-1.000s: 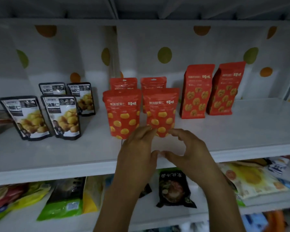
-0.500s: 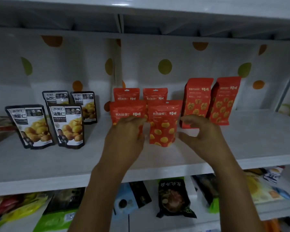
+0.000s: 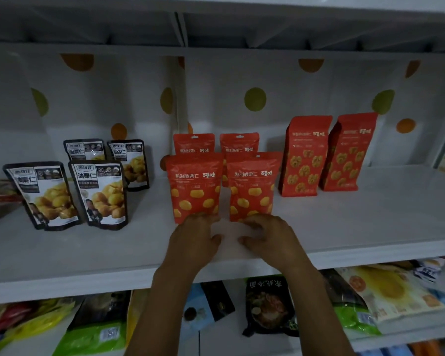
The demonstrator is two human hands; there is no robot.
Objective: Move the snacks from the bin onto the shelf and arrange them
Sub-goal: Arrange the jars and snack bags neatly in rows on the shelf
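Shelf (image 3: 370, 227), white, with a spotted backing. Contents, left to right:

- Four black pouches (image 3: 99, 194), upright, two in front and two behind.
- Four red pouches, upright, in two rows. The left front red pouch (image 3: 194, 187) and right front red pouch (image 3: 252, 186) stand just apart. The back pair (image 3: 194, 142) is partly hidden behind them.
- Left hand (image 3: 193, 242): fingers loosely bent, tips touching the foot of the left front red pouch, thumb clear, nothing gripped.
- Right hand (image 3: 267, 237): the same, at the foot of the right front red pouch.
- Two tall red bags (image 3: 303, 155), upright, side by side.

Lower shelf (image 3: 224, 340): mixed packets (image 3: 267, 304), lying flat.
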